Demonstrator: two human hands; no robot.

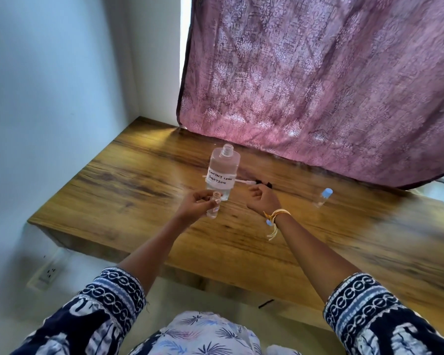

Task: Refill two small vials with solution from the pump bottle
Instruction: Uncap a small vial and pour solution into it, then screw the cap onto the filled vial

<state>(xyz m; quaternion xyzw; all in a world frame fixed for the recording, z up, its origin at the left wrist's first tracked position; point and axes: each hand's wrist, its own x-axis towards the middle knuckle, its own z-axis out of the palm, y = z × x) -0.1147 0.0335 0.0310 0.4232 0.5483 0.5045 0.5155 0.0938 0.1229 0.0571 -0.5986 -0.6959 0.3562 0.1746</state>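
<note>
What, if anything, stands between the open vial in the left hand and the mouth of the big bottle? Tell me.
Nothing visible. The left hand holds the uncapped vial just in front of the bottle, whose neck is open, pump removed. The pump lies on the table behind the bottle, by the right hand, clear of that path.
</note>
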